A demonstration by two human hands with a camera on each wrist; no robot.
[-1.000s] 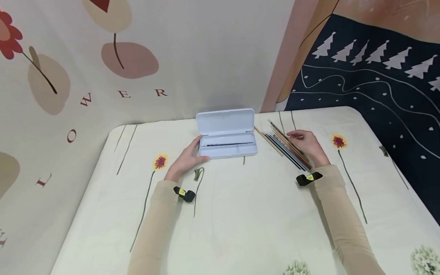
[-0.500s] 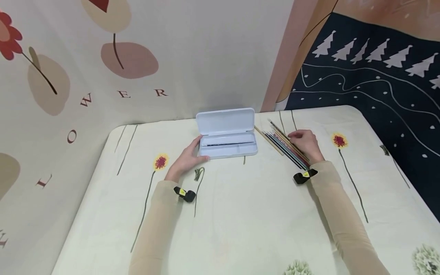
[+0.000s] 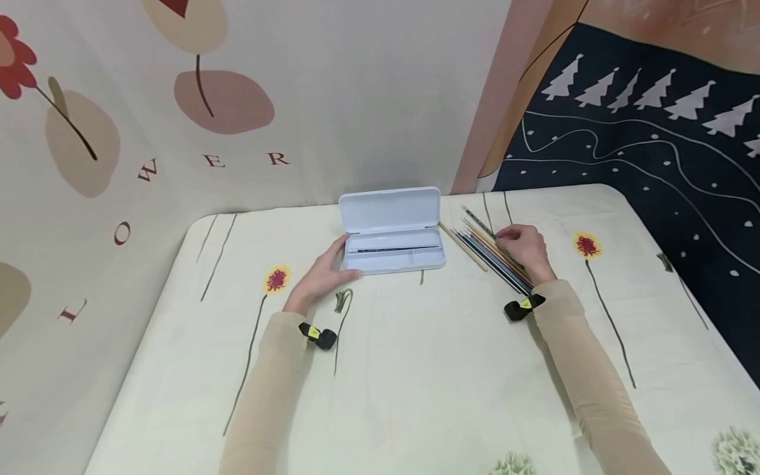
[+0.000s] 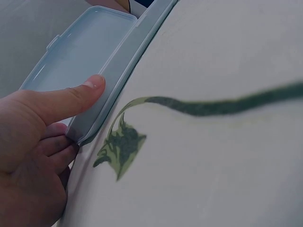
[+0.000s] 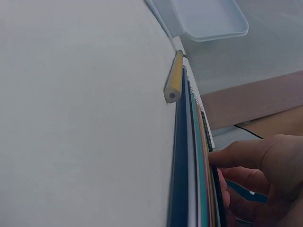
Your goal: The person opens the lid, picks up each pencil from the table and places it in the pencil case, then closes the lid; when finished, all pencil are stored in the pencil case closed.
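An open pale blue pencil case (image 3: 394,262) stands near the table's back edge, a dark pencil (image 3: 380,250) lying in it. My left hand (image 3: 323,274) grips its left end, thumb on the front corner; in the left wrist view the thumb lies on the case wall (image 4: 97,111) with the fingers curled at the corner. To the right, several pencils (image 3: 495,260) lie side by side on a slant. My right hand (image 3: 527,249) pinches a dark patterned pencil (image 3: 478,221) at the pile's right side. In the right wrist view, a yellow pencil (image 5: 175,78) lies beside the pile.
The white tablecloth (image 3: 404,369) bears printed flowers. Behind the table hangs a light cloth (image 3: 368,99) with printed shapes and letters, and a dark blue cloth (image 3: 629,138) with white trees is at the right.
The patterned pencil has shifted slightly away from the rest of the pile, its far end now apart from the others. My left hand has stayed on the case.
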